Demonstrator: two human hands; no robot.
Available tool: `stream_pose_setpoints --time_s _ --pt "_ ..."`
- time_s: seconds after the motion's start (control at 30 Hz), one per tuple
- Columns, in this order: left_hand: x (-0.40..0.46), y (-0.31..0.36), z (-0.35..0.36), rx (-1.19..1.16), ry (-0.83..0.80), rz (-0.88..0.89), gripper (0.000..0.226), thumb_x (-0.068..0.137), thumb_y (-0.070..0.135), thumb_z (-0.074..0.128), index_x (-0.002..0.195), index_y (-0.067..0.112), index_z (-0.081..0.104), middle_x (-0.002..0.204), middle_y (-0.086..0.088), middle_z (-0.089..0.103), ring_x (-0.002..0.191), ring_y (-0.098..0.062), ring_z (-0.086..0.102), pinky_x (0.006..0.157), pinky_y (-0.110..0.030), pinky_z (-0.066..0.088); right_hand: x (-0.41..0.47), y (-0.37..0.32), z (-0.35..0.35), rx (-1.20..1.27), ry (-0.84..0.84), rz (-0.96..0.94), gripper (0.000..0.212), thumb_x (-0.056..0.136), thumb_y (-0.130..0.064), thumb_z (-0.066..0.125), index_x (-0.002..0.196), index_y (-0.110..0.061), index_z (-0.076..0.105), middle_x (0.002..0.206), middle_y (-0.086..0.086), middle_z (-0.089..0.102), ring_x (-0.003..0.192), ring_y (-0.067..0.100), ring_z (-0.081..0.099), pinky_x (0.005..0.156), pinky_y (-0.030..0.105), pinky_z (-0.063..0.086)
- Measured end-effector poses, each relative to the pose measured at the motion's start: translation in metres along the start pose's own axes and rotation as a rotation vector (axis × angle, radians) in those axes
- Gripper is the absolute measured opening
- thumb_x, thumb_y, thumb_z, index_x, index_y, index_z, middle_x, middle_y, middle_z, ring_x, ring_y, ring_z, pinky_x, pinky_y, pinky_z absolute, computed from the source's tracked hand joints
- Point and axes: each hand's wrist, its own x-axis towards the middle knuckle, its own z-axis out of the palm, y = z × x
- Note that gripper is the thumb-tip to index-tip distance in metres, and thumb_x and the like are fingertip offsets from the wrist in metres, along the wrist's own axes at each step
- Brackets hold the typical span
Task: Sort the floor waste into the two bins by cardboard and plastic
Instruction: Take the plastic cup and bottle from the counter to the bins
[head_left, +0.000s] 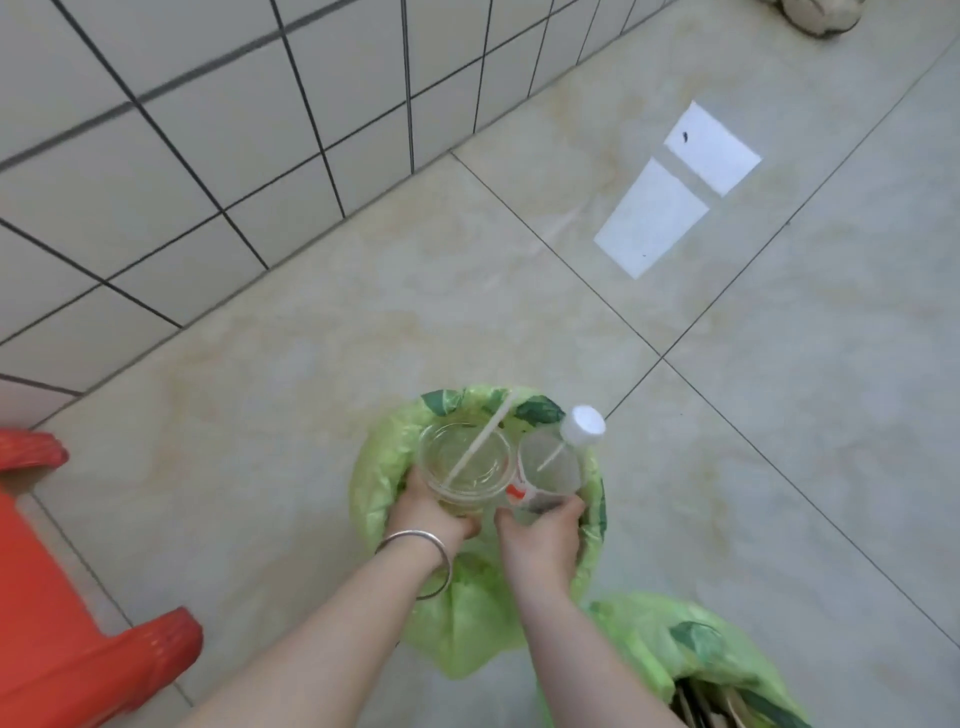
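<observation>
head camera looks steeply down, close above floor (779, 415).

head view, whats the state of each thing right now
plastic cup: upright, straw in it, held by left hand over the bin
plastic bottle: capped, tilted, held by right hand
near bin: open, green liner
second bin: open, green liner, brown pieces inside
red stool: on the floor

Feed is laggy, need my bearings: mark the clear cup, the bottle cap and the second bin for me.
clear cup (465, 460), head view, on its open rim area.
bottle cap (583, 425), head view, on the white cap's top.
second bin (649, 639), head view, on its green liner.
</observation>
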Motion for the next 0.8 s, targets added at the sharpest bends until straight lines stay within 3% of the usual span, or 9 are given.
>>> stream_pose_setpoints --time_s 0.13,0.23,0.37,0.47,0.53,0.63,0.8 --pt "0.023 -0.002 0.014 0.017 -0.040 -0.092 0.069 0.068 0.017 0.079 0.127 0.014 0.046 0.123 -0.005 0.060 0.111 -0.024 0.059 0.094 -0.028 0.047 0.013 0.010 0.017 -0.013 -0.022 0.091 0.067 0.076 -0.010 0.069 0.131 -0.005 0.031 0.128 0.016 0.055 0.117 0.034 0.053 0.090 0.034 0.043" --pt "0.031 -0.005 0.022 0.008 -0.028 -0.158 0.070 0.062 0.020 0.081 0.125 0.012 0.050 0.120 -0.004 0.062 0.108 -0.023 0.062 0.089 -0.025 0.048 0.019 0.015 0.023 -0.032 -0.038 0.132 0.065 0.080 -0.008 0.066 0.133 -0.004 0.028 0.130 0.019 0.053 0.120 0.036 0.051 0.094 0.036 0.043" --pt "0.034 -0.008 0.027 -0.006 -0.001 -0.221 0.065 0.057 0.026 0.076 0.118 0.012 0.058 0.113 -0.005 0.066 0.099 -0.022 0.066 0.079 -0.024 0.052 0.019 0.009 0.020 -0.017 -0.092 0.200 0.054 0.083 -0.009 0.062 0.128 -0.001 0.035 0.127 0.020 0.055 0.117 0.035 0.053 0.083 0.029 0.041" --pt "-0.002 0.006 0.016 -0.097 0.014 -0.267 0.048 0.068 0.023 0.075 0.110 0.005 0.061 0.109 -0.009 0.067 0.100 -0.026 0.065 0.082 -0.027 0.051 0.003 -0.002 0.008 0.030 -0.134 0.267 0.052 0.082 -0.019 0.063 0.125 0.001 0.042 0.121 0.019 0.059 0.110 0.034 0.058 0.078 0.029 0.041" --pt "-0.033 0.015 0.008 -0.141 0.028 -0.280 0.043 0.077 0.019 0.070 0.114 0.003 0.058 0.115 -0.014 0.064 0.105 -0.028 0.062 0.085 -0.030 0.048 -0.021 -0.014 -0.009 0.021 -0.164 0.279 0.049 0.083 -0.022 0.059 0.125 0.001 0.049 0.115 0.016 0.061 0.102 0.031 0.060 0.073 0.027 0.039" --pt "-0.090 0.026 -0.014 -0.150 0.014 -0.227 0.052 0.082 0.018 0.062 0.132 0.010 0.048 0.129 -0.012 0.057 0.117 -0.028 0.055 0.095 -0.030 0.044 -0.070 -0.039 -0.044 -0.065 -0.220 0.155 0.039 0.089 -0.020 0.051 0.127 -0.009 0.051 0.122 0.008 0.060 0.109 0.026 0.057 0.077 0.022 0.035" --pt "-0.203 0.058 -0.076 -0.215 0.070 -0.054 0.035 0.086 0.015 0.057 0.121 0.015 0.058 0.118 -0.003 0.065 0.109 -0.018 0.060 0.090 -0.020 0.041 -0.169 -0.100 -0.109 -0.085 -0.250 -0.100 0.027 0.090 -0.018 0.049 0.116 -0.016 0.058 0.114 0.000 0.063 0.097 0.017 0.055 0.082 0.024 0.040"
